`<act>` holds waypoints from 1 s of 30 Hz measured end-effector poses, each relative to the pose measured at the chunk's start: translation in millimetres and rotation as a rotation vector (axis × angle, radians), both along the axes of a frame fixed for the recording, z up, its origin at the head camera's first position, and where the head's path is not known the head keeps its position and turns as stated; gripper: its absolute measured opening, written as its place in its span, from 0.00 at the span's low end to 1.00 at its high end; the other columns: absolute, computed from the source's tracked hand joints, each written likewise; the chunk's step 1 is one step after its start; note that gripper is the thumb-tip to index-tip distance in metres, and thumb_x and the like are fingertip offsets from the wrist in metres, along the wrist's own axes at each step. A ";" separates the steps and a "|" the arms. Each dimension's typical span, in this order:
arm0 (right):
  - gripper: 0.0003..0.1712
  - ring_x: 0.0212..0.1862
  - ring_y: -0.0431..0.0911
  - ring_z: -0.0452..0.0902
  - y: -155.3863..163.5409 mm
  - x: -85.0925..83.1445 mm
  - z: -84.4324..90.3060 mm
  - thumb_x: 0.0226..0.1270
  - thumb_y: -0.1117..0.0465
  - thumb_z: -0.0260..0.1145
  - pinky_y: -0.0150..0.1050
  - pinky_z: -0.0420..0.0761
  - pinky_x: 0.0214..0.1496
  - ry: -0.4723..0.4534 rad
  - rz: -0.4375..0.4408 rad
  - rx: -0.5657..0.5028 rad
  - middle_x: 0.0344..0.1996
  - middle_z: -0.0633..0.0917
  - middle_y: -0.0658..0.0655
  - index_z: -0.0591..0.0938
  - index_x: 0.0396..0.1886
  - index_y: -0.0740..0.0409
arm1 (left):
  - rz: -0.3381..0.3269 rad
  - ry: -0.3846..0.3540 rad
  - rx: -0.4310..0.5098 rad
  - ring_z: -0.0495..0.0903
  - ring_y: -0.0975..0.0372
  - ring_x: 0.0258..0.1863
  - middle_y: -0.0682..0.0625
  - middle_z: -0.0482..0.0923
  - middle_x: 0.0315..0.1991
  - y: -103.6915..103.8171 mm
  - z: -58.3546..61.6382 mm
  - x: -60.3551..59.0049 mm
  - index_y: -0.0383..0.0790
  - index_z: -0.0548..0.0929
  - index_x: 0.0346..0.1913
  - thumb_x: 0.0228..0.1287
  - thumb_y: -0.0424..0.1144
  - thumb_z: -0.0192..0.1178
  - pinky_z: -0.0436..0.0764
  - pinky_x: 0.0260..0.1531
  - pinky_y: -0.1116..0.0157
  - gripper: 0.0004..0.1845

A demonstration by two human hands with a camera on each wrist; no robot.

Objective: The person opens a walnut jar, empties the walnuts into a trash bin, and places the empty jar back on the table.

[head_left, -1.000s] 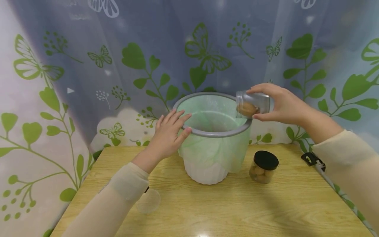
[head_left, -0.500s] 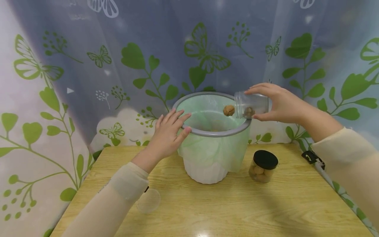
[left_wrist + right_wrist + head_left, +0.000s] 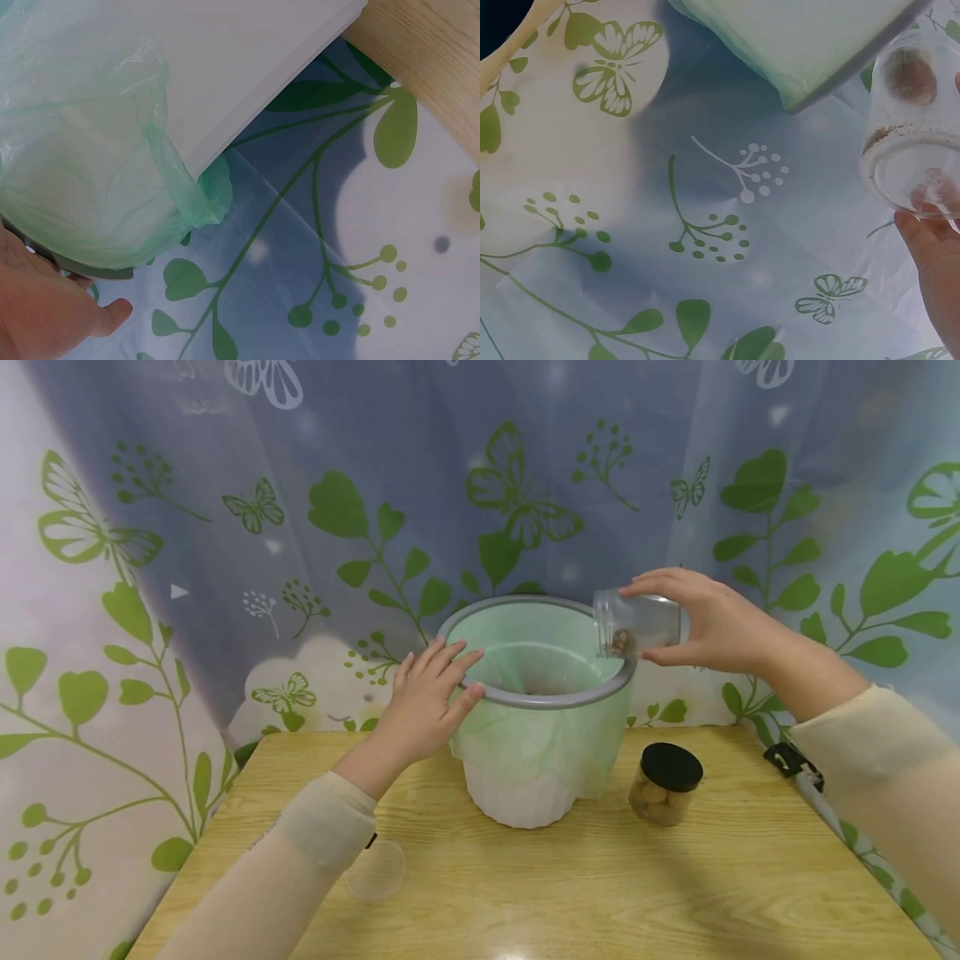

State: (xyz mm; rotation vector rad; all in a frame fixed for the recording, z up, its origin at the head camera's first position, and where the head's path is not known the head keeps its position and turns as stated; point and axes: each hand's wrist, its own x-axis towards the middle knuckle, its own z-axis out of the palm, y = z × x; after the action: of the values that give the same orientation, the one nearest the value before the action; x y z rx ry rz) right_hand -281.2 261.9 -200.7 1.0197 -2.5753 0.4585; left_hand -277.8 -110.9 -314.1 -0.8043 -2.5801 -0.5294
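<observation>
- Far left, low on the wooden table [image 3: 525, 893]: a clear round lid [image 3: 377, 870] lying flat, just beside the cream sleeve of the left arm.
- Left hand [image 3: 423, 706] laid against the near left rim of the bin [image 3: 525, 802], fingers nearly straight and spread over the grey ring [image 3: 517, 697], thumb pressed on the liner below; nothing gripped. In the left wrist view only palm and thumb visible [image 3: 45, 307] beneath the rim.
- Centre: white bin standing upright on the table, lined with a pale green bag [image 3: 540, 735] folded over the ring and hanging partway down the outside.
- Above the bin's right rim: clear jar [image 3: 637, 625] tipped on its side, mouth toward the bin's opening, one brownish lump left inside near the mouth.
- Right hand [image 3: 708, 622] wrapped round the jar's base end, fingers curled over the top and thumb beneath; in the right wrist view fingertips [image 3: 930, 232] visible at the jar's bottom [image 3: 915, 120].
- Right of the bin: second jar with black lid [image 3: 667, 783], upright on the table, filled with brown pieces, close to the bin.
- Far right, at the table edge: black clip [image 3: 787, 762].
</observation>
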 end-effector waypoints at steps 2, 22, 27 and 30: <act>0.41 0.71 0.61 0.61 -1.0 0.8 3.4 0.52 0.64 0.81 0.65 0.66 0.63 0.008 0.001 0.008 0.69 0.70 0.61 0.76 0.67 0.51 | -0.001 0.003 -0.002 0.42 0.50 0.79 0.47 0.54 0.78 0.2 -0.4 -0.4 0.53 0.61 0.78 0.73 0.71 0.24 0.42 0.71 0.37 0.41; 0.39 0.71 0.65 0.57 -14.0 -0.5 4.8 0.55 0.66 0.79 0.66 0.62 0.65 -0.042 -0.022 0.162 0.70 0.67 0.64 0.76 0.68 0.55 | 0.002 -0.007 0.000 0.41 0.51 0.79 0.48 0.54 0.78 0.7 0.3 0.7 0.54 0.61 0.78 0.74 0.69 0.26 0.40 0.71 0.38 0.39; 0.39 0.71 0.65 0.56 -12.4 -0.6 4.3 0.55 0.66 0.78 0.68 0.58 0.68 -0.045 -0.019 0.155 0.70 0.66 0.64 0.76 0.68 0.54 | 0.001 -0.006 0.002 0.41 0.51 0.79 0.47 0.54 0.78 0.7 -0.2 0.5 0.53 0.61 0.78 0.74 0.70 0.26 0.40 0.71 0.38 0.39; 0.39 0.71 0.65 0.56 -12.2 -0.8 4.4 0.54 0.66 0.79 0.69 0.57 0.68 -0.040 -0.015 0.156 0.70 0.66 0.64 0.76 0.68 0.54 | 0.000 -0.004 0.003 0.41 0.51 0.79 0.48 0.54 0.78 0.8 -0.5 0.0 0.53 0.61 0.78 0.74 0.70 0.26 0.40 0.71 0.38 0.39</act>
State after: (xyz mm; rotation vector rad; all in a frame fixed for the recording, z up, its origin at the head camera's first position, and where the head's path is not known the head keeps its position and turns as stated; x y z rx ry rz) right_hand -282.0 249.7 -196.3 1.0509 -2.6874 0.2796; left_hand -277.8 -110.1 -314.7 -0.8032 -2.5821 -0.5354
